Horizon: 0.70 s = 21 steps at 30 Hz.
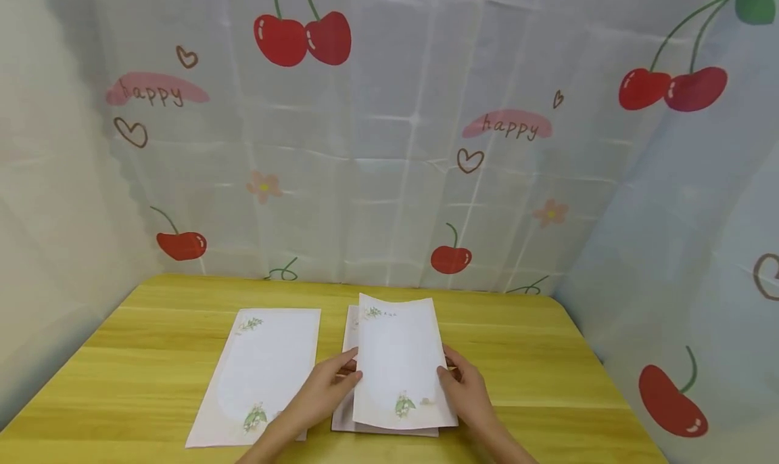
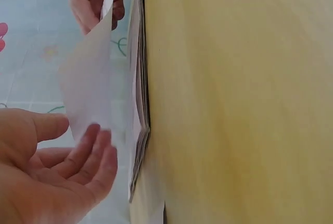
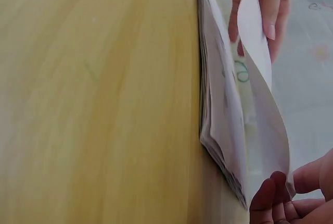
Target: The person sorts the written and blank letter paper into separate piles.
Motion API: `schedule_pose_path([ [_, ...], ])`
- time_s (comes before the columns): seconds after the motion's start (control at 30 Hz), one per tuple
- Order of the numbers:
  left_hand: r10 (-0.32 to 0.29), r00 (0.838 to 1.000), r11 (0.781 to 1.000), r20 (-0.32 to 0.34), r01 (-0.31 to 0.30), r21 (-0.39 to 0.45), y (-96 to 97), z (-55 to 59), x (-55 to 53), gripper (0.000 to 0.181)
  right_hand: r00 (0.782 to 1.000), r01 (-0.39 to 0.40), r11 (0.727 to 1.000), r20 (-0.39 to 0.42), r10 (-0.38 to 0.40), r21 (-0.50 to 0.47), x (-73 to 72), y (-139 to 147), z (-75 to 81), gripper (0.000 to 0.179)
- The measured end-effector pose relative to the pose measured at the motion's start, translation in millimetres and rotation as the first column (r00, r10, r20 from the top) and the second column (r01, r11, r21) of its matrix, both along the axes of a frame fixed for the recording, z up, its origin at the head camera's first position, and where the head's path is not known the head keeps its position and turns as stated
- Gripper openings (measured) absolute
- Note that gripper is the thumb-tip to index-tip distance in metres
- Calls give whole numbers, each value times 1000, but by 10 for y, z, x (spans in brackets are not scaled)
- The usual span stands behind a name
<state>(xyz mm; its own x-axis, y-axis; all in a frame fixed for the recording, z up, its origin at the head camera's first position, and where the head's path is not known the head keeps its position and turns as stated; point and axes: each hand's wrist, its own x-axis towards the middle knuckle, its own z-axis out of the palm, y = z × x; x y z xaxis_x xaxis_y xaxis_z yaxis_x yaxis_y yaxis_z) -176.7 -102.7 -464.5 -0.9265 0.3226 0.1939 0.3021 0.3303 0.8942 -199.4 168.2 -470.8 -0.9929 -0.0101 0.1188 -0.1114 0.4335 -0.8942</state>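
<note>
Pinching a printed sheet [image 1: 402, 356] by its long edges, with left hand [image 1: 328, 386] on one side and right hand [image 1: 470, 389] on the other! In both grips, with thumb on top and fingers underneath. Held in the air just above a paper stack [image 1: 343, 420], apart from it, as seen from both wrists. Running lengthwise away from the person, sitting a touch askew over the stack. Pointing toward the cherry-print backdrop [image 1: 377, 200] with the end bearing a row of tiny marks; toward the person with the end bearing a leafy print. Bowing, too, in a clear curve in the right wrist view. And over to the left, to a second paper [image 1: 268, 362], laid flat on the wooden table [image 1: 529, 362], running lengthwise away likewise, partly hidden by the left forearm [image 1: 276, 437].
</note>
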Motion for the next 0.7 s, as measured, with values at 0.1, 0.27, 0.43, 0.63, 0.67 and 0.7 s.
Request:
schedule_pose_path([
  [0.1, -18, 1000, 999, 18, 17, 47, 107, -7, -32, 51, 998, 46, 999, 32, -46, -3, 22, 144, 40, 46],
  [0.27, -57, 998, 996, 11, 56, 72, 399, 12, -136, 49, 989, 124, 991, 71, -127, 46, 55, 462, 139, 47],
  [0.43, -93, 995, 989, 36, 88, 120, 823, 61, -260, 48, 979, 176, 972, 72, -189, 157, 77, 843, 247, 47],
  [0.63, -142, 989, 979, 50, 133, 157, 1328, 105, -347, 45, 959, 227, 944, 116, -260, 240, 108, 1291, 289, 50],
  [0.67, -149, 988, 978, 48, 140, 155, 1401, 105, -356, 45, 952, 240, 937, 126, -277, 253, 106, 1354, 286, 51],
  [0.7, -157, 986, 976, 51, 148, 158, 1472, 104, -364, 45, 948, 250, 932, 130, -291, 263, 102, 1413, 280, 52],
])
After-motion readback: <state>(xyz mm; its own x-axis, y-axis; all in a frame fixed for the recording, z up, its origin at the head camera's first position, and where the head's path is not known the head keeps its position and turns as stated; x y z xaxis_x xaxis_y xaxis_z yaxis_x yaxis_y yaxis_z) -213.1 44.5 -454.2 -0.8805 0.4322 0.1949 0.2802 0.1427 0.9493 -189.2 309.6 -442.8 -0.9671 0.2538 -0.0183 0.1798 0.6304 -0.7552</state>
